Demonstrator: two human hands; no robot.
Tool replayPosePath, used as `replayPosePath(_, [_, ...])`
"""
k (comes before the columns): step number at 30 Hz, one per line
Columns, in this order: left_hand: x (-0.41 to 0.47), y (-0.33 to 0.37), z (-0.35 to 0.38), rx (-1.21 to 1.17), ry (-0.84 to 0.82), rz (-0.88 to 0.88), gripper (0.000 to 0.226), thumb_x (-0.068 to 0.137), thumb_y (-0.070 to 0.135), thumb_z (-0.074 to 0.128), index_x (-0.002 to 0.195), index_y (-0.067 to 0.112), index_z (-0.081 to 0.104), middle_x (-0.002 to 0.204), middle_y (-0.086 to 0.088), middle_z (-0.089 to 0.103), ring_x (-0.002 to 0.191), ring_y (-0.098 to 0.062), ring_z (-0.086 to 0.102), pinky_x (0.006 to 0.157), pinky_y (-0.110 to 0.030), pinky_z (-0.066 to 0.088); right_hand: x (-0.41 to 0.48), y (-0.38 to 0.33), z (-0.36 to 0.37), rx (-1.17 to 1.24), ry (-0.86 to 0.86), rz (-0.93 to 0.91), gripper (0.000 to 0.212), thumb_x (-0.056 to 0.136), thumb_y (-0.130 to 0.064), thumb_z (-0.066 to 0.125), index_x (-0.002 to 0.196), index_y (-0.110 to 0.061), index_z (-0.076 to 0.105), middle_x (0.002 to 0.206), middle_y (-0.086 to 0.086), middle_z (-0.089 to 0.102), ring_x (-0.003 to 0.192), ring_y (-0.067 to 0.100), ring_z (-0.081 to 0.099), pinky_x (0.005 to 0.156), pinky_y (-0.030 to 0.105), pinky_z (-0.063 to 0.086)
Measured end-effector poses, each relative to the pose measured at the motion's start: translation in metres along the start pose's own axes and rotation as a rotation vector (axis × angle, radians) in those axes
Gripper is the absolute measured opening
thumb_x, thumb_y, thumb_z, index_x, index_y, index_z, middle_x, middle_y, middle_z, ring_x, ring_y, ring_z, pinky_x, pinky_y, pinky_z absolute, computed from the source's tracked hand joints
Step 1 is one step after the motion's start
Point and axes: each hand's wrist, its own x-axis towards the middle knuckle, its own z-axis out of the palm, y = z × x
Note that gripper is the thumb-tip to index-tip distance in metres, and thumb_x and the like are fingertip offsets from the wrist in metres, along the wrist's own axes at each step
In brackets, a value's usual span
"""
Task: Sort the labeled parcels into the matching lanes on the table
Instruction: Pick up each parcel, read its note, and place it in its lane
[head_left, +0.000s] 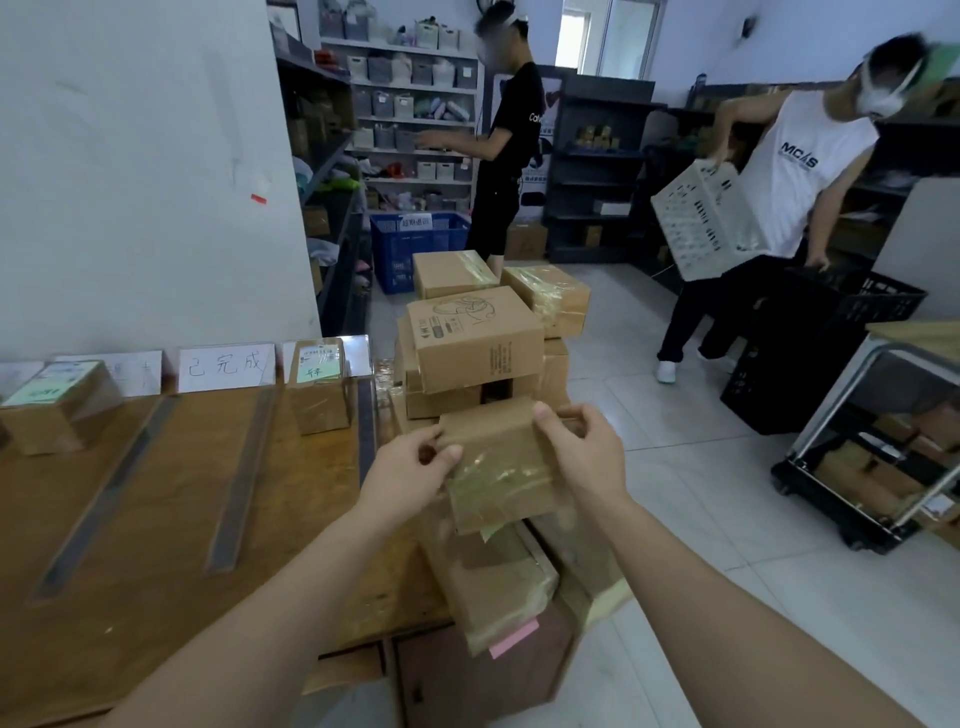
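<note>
- Both forearms reach forward from the bottom of the view, elbows low, wrists meeting over the stack of boxes beside the tabletop.
- The left hand pinches the near-left edge of the held parcel, thumb on top and fingers curled under.
- The right hand wraps the far-right corner, thumb over the top edge. Both hands are clamped on this one box from opposite sides.
- The held parcel is raised just above the pile, off the tabletop's right edge, and tilted toward the camera.
- It is a small cardboard carton banded in glossy clear tape. It is probably light and stiff enough to carry by its sides, though the tape looks slick, so bare cardboard edges and corners are the safer hold.
- Its label cannot be read from here. A pale slip shows at its lower edge.
- Below it lies another taped parcel with a pink tag.
- Dark divider strips split the tabletop into lanes.
- A labelled parcel stands in the right lane and another parcel stands in the far-left one.
- Handwritten sign cards lean against the wall behind the lanes.
- Further boxes are stacked beyond the hands.
</note>
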Motion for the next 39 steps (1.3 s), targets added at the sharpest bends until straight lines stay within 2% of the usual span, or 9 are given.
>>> replayPosePath(3, [0.003, 0.004, -0.006, -0.05, 0.054, -0.022, 0.047, 0.096, 0.043, 0.053, 0.139, 0.024, 0.05, 0.132, 0.003, 0.055, 0.114, -0.015, 0.052, 0.089, -0.027, 0.045, 0.003, -0.013, -0.003, 0.185, -0.045, 0.056, 0.034, 0.087, -0.053, 0.064, 0.086, -0.019, 0.066, 0.098, 0.0, 0.068, 0.09, 0.016, 0.063, 0.071, 0.027, 0.047])
replayPosePath(7, [0.012, 0.01, -0.014, -0.235, 0.202, -0.126, 0.047, 0.094, 0.049, 0.054, 0.131, 0.021, 0.049, 0.12, 0.004, 0.057, 0.109, -0.017, 0.055, 0.091, -0.036, 0.05, 0.004, -0.022, 0.0, 0.228, -0.126, 0.066, 0.052, 0.066, -0.07, 0.067, 0.094, -0.029, 0.076, 0.1, -0.007, 0.074, 0.103, 0.019, 0.066, 0.096, 0.047, 0.051])
replayPosePath(12, [0.017, 0.023, -0.024, -0.418, 0.237, -0.193, 0.033, 0.095, 0.043, 0.054, 0.117, 0.018, 0.054, 0.109, 0.002, 0.06, 0.086, -0.008, 0.058, 0.061, -0.022, 0.046, -0.003, -0.034, 0.0, 0.286, -0.285, -0.037, 0.062, 0.069, -0.024, 0.067, 0.131, -0.021, 0.059, 0.119, -0.005, 0.066, 0.111, 0.015, 0.062, 0.084, 0.028, 0.051])
replayPosePath(17, [0.01, 0.029, -0.033, -0.547, 0.175, -0.178, 0.035, 0.092, 0.056, 0.049, 0.096, 0.025, 0.063, 0.098, 0.004, 0.068, 0.093, -0.014, 0.064, 0.081, -0.032, 0.049, -0.001, -0.042, 0.004, 0.207, -0.187, -0.09, 0.047, 0.089, -0.018, 0.071, 0.134, -0.021, 0.059, 0.118, -0.01, 0.068, 0.112, 0.012, 0.064, 0.099, 0.04, 0.052])
replayPosePath(22, [-0.004, 0.036, -0.04, -0.583, -0.024, -0.093, 0.071, 0.072, 0.058, 0.064, 0.134, 0.026, 0.053, 0.119, 0.004, 0.066, 0.108, -0.02, 0.063, 0.098, -0.049, 0.048, 0.001, -0.056, 0.011, 0.225, -0.121, -0.069, 0.042, 0.092, -0.015, 0.068, 0.132, -0.013, 0.06, 0.121, -0.004, 0.067, 0.109, 0.014, 0.063, 0.097, 0.034, 0.052])
replayPosePath(26, [-0.005, 0.033, -0.046, -0.48, -0.12, 0.01, 0.067, 0.08, 0.017, 0.075, 0.132, 0.041, 0.04, 0.116, 0.013, 0.061, 0.107, -0.013, 0.06, 0.082, -0.03, 0.052, 0.002, -0.064, 0.015, 0.222, -0.076, -0.03, 0.046, 0.091, -0.022, 0.069, 0.134, -0.013, 0.057, 0.126, 0.003, 0.063, 0.116, 0.02, 0.059, 0.102, 0.042, 0.049])
replayPosePath(31, [-0.007, 0.027, -0.047, -0.405, -0.028, -0.054, 0.068, 0.084, 0.033, 0.072, 0.14, 0.022, 0.036, 0.13, 0.0, 0.057, 0.116, -0.02, 0.058, 0.094, -0.041, 0.052, -0.002, -0.069, 0.017, 0.109, -0.067, -0.065, 0.051, 0.094, -0.037, 0.061, 0.143, -0.028, 0.047, 0.138, 0.004, 0.055, 0.124, 0.02, 0.052, 0.106, 0.045, 0.044])
replayPosePath(35, [-0.009, 0.031, -0.05, -0.373, 0.02, -0.026, 0.062, 0.086, 0.041, 0.067, 0.139, 0.025, 0.041, 0.129, 0.001, 0.059, 0.115, -0.018, 0.058, 0.097, -0.044, 0.05, -0.012, -0.069, 0.015, -0.021, -0.197, -0.124, 0.087, 0.077, -0.061, 0.07, 0.15, -0.027, 0.035, 0.146, 0.0, 0.046, 0.131, 0.02, 0.046, 0.107, 0.044, 0.043])
replayPosePath(39, [-0.012, 0.036, -0.055, -0.372, 0.026, 0.021, 0.045, 0.091, 0.036, 0.062, 0.133, 0.029, 0.046, 0.121, 0.005, 0.06, 0.097, -0.004, 0.06, 0.066, -0.018, 0.05, -0.015, -0.064, 0.015, -0.251, -0.283, -0.12, 0.123, 0.052, -0.061, 0.088, 0.15, -0.023, 0.025, 0.143, 0.004, 0.042, 0.132, 0.026, 0.043, 0.105, 0.048, 0.045])
